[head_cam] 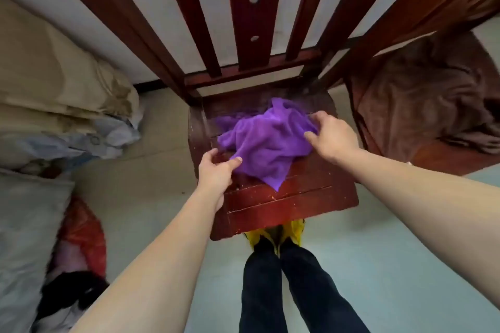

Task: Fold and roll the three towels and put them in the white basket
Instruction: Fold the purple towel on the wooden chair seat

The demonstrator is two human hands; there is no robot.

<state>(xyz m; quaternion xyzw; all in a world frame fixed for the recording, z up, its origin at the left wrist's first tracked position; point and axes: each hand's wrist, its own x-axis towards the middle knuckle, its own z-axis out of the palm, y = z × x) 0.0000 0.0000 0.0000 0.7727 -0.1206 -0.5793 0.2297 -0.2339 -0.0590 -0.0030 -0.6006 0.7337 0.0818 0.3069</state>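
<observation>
A crumpled purple towel (266, 140) lies on the seat of a dark red wooden chair (295, 197). My left hand (216, 170) pinches the towel's near left edge between thumb and fingers. My right hand (331, 136) grips the towel's right side, fingers curled into the cloth. A brown towel (422, 105) lies bunched on a second red chair at the right. No white basket is in view.
The chair's slatted back (243, 21) rises just behind the seat. Pillows and bedding (62, 105) are piled at the left, with a red bag (81, 235) on the floor. My legs and yellow shoes (276, 235) stand under the seat's front edge.
</observation>
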